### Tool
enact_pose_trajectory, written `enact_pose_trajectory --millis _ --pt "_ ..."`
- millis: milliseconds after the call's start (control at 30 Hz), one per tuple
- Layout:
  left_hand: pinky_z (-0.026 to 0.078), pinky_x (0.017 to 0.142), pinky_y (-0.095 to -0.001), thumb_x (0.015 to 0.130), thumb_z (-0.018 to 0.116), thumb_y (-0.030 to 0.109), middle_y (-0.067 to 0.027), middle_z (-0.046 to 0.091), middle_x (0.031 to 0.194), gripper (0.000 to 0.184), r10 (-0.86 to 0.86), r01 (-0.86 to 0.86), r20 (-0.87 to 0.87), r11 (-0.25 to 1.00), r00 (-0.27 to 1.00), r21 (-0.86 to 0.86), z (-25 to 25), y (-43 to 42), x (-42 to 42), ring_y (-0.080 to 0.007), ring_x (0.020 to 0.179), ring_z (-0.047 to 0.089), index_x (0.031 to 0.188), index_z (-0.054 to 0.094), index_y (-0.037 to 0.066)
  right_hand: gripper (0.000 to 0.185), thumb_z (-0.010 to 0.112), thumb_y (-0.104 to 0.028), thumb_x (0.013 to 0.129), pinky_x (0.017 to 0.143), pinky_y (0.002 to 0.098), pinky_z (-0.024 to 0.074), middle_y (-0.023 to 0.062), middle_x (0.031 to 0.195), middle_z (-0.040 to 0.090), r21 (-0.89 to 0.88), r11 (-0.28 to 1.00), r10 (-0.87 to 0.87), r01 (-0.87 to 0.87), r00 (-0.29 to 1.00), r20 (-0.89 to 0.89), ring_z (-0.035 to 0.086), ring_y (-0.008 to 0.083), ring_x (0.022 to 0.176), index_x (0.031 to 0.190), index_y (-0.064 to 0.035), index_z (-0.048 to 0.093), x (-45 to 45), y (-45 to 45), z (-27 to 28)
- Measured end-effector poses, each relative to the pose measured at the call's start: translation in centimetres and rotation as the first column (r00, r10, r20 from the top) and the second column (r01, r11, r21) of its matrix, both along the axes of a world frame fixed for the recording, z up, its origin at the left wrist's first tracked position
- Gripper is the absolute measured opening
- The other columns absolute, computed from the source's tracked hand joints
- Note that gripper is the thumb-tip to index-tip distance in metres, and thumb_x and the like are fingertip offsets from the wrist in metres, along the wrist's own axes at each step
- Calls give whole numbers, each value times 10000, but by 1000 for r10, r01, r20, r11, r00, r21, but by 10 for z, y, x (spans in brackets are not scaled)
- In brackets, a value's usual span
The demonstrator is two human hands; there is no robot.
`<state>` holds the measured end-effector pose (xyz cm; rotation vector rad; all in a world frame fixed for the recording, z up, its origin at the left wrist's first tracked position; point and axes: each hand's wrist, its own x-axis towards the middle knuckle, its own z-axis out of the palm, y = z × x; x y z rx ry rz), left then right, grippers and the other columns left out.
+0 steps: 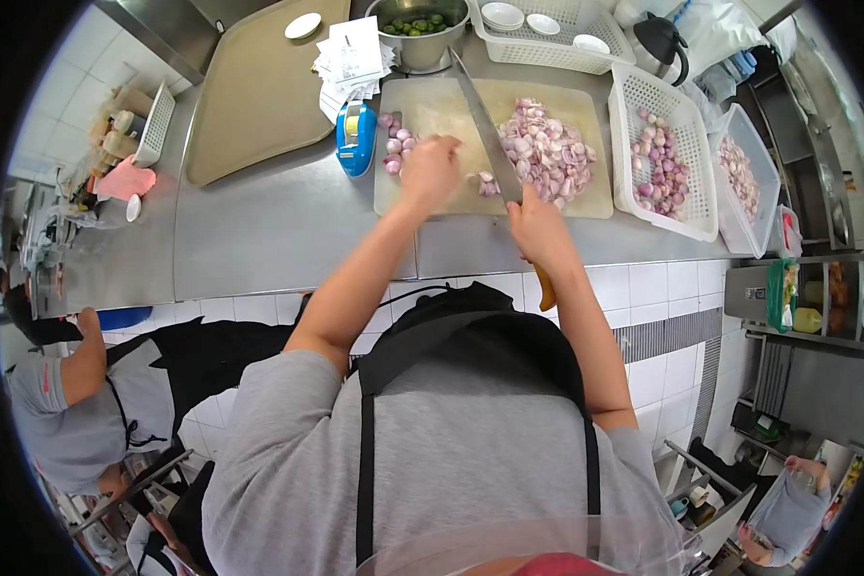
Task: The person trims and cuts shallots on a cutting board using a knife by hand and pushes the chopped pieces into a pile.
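Note:
My right hand (538,228) is wrapped round the yellow handle of a long knife (488,132), whose blade points away across the cutting board (442,106). Sliced shallots (547,154) lie heaped just right of the blade, with a few slices left of it. My left hand (432,171) is over the board's left part, slightly blurred, its fingers bent; whether they hold anything is too unclear to tell. Beside it, at the board's left edge, are several whole peeled shallots (395,144).
Right of the board stand a white basket (616,144) of shallots and a clear tub (764,182). A blue tape dispenser (355,144), papers (353,53), a brown tray (250,96) and a metal bowl (422,53) lie left and behind. Other people (96,413) stand at far left and lower right.

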<state>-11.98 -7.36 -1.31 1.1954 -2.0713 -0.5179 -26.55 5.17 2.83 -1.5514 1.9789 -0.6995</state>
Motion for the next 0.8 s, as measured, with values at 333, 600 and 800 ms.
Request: enact_pose_trajectory --millis 333,600,800 --pt "494 624 -333 713 648 155 -130 634 800 167 -129 124 234 992 964 33 1 -28 26 -235 701 621 828 674 37 243 427 -193 890 438 428 454 217 576 565 306 952 -110 15 949 295 569 317 438 925 48 427 14 21 -10" --pt "488 557 -267 737 662 122 -116 645 699 179 -31 58 -57 817 998 574 -3 23 19 -119 569 589 824 657 -34 252 439 -181 886 521 465 466 275 683 585 268 964 -48 0 984 172 590 381 537 953 61 415 2 8 -6" --pt "475 548 -239 746 677 100 -89 641 747 118 -139 179 -222 969 965 172 -18 32 19 -135 627 603 818 679 7 219 414 -144 864 717 525 432 321 805 581 170 984 64 -52 995 -71 569 465 798 940 61 424 18 5 2"
